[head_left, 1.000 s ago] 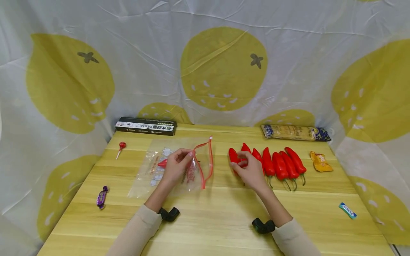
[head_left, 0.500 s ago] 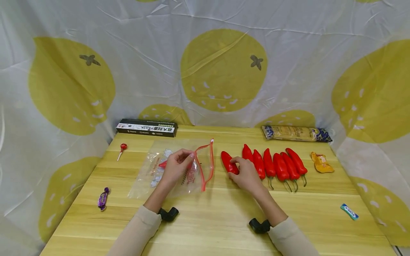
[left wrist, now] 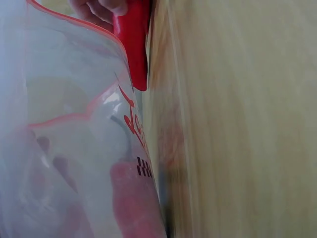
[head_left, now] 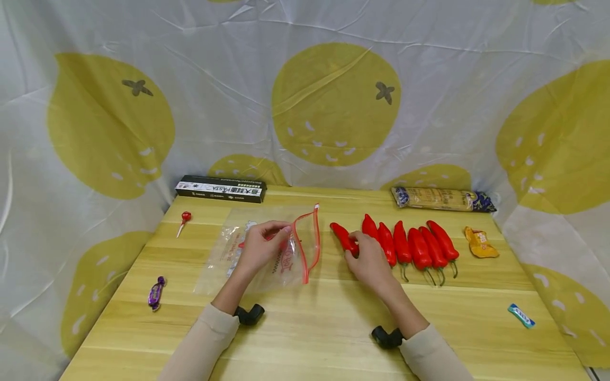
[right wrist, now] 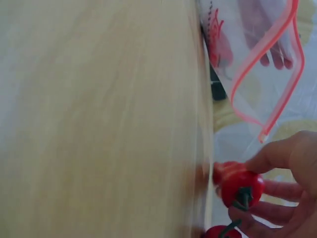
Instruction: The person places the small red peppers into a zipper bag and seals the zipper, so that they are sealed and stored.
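Note:
My left hand [head_left: 259,246] pinches the upper side of a clear zip bag [head_left: 209,272] near its red-edged mouth, which gapes toward the right. Inside the bag lies one red chili pepper [left wrist: 133,203], seen blurred through the plastic in the left wrist view. With thumb and fingers, my right hand [head_left: 370,263] grips another red chili pepper [head_left: 342,235] by its stem end. Its tip points away and to the left, at a short distance from the bag mouth. In the right wrist view its green stem [right wrist: 243,196] faces the camera.
Several red peppers [head_left: 402,243] lie in a row right of my right hand. A black pasta box [head_left: 220,189] and a noodle pack [head_left: 443,199] lie at the back. A lollipop [head_left: 185,217] and wrapped candies [head_left: 155,293] sit at the left, others [head_left: 521,316] at the right.
My right hand has drawn the leftmost pepper a little left, away from the row, and turned it so it lies tilted. My left hand has kept its hold on the bag.

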The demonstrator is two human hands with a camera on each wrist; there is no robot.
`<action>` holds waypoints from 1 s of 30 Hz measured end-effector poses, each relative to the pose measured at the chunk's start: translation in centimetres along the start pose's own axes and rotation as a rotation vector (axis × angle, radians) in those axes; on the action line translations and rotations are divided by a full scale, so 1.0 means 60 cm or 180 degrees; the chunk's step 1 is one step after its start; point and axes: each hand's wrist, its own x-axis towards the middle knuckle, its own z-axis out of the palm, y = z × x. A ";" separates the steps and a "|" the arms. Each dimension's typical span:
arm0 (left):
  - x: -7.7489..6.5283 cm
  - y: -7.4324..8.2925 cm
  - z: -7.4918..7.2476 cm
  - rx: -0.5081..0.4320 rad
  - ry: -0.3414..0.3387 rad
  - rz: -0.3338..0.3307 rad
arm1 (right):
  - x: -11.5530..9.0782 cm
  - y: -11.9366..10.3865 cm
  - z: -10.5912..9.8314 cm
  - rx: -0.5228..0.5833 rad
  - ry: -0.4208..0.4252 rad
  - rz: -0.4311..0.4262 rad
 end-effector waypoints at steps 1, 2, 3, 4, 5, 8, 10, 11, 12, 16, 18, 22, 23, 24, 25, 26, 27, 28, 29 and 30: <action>0.000 0.001 -0.001 0.0020 0.0005 -0.0001 | 0.000 0.002 -0.002 0.0054 0.0079 0.0002; 0.000 0.003 -0.001 0.0032 0.0010 -0.0009 | -0.001 0.005 -0.004 0.0101 0.0156 0.0009; 0.000 0.004 -0.001 0.0042 0.0010 -0.0016 | -0.002 0.007 -0.007 0.0149 0.0231 0.0021; 0.000 0.004 -0.002 0.0048 0.0012 -0.0021 | -0.003 0.009 -0.011 0.0243 0.0285 0.0042; 0.001 0.004 -0.002 0.0056 0.0006 -0.0019 | -0.004 0.012 -0.015 0.0360 0.0329 0.0071; 0.001 0.005 -0.003 0.0057 -0.0004 -0.0043 | -0.010 0.016 -0.028 0.0832 0.0283 0.0227; 0.001 0.004 -0.003 0.0059 -0.0003 -0.0044 | -0.014 0.015 -0.037 0.1168 0.0164 0.0328; 0.001 0.004 -0.003 0.0064 -0.0001 -0.0044 | -0.015 0.014 -0.040 0.1279 0.0098 0.0360; 0.001 0.003 -0.002 0.0059 0.0005 -0.0046 | -0.016 0.012 -0.042 0.1373 0.0021 0.0386; 0.001 0.001 0.001 0.0063 -0.0017 -0.0032 | -0.011 0.002 -0.036 0.1619 -0.0194 0.0417; 0.000 0.001 0.003 0.0063 -0.0037 -0.0041 | -0.004 -0.005 -0.026 0.1709 -0.0240 0.0446; -0.002 0.002 0.008 0.0073 -0.0045 -0.0094 | 0.012 -0.018 0.002 0.1879 -0.0242 0.0546; -0.002 0.003 0.009 0.0067 -0.0051 -0.0089 | 0.017 -0.022 0.009 0.1906 -0.0251 0.0569; -0.003 0.003 0.010 0.0054 -0.0057 -0.0090 | 0.021 -0.025 0.016 0.1942 -0.0273 0.0596; -0.003 0.003 0.011 0.0037 -0.0070 -0.0095 | 0.025 -0.028 0.022 0.1975 -0.0310 0.0615; -0.003 0.002 0.013 0.0026 -0.0089 -0.0091 | 0.029 -0.031 0.028 0.1994 -0.0349 0.0629; -0.004 0.001 0.014 0.0013 -0.0109 -0.0090 | 0.033 -0.034 0.034 0.2026 -0.0389 0.0646; -0.004 0.000 0.016 0.0003 -0.0127 -0.0085 | 0.036 -0.036 0.039 0.2049 -0.0415 0.0658; -0.004 -0.002 0.017 -0.0004 -0.0140 -0.0094 | 0.039 -0.037 0.045 0.2044 -0.0420 0.0661; -0.004 -0.004 0.019 -0.0009 -0.0149 -0.0105 | 0.042 -0.038 0.051 0.2009 -0.0409 0.0670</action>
